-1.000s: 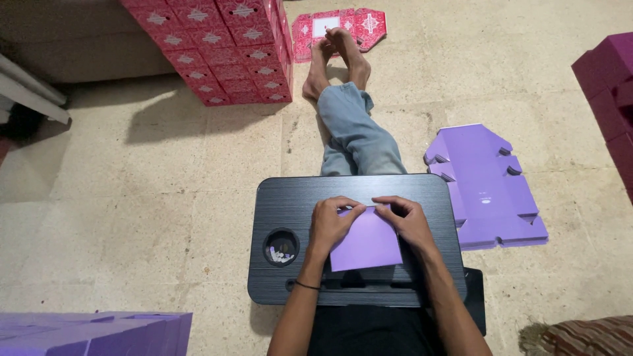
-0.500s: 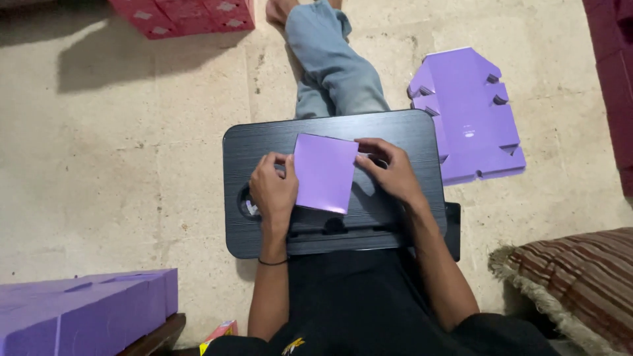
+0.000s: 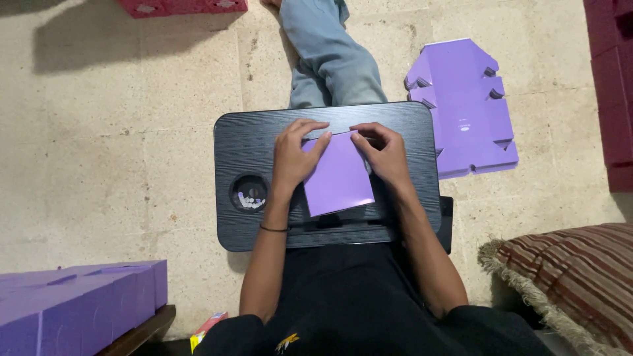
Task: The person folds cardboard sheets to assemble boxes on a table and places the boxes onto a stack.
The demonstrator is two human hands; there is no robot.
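Since half a second ago, both hands have slid up to the far edge of the purple card sheet (image 3: pixel 337 175), and the sheet has turned so its near corner points at our lap. Our left hand (image 3: pixel 295 157) has its fingers (image 3: pixel 315 135) pressed flat over the top left corner; the right hand (image 3: pixel 384 153) curls its fingers (image 3: pixel 361 140) onto the top right corner, pinching or pressing the fold line, we cannot tell which. Neither hand is released; both bear on the sheet.

The sheet lies on the black lap surface (image 3: pixel 237 142), near its middle, with its near edge over the ledge at the front.

Risks, as we judge them: uneven pressure could crease the card off its score line; the tilted sheet could slip toward our lap if one hand lifts; an elbow swing could tip the surface, which sits over our legs.

Room: bare surface left of the left hand, but the round cup well (image 3: pixel 249 192), with small bits in it, sits there. Right edge of the surface is close to the right hand. Beyond it, the flat purple box blanks (image 3: pixel 461 109) lie on the floor (image 3: pixel 99 165). A striped cushion (image 3: pixel 573 277) crowds the right elbow; stacked purple boxes (image 3: pixel 72 303) sit well left.
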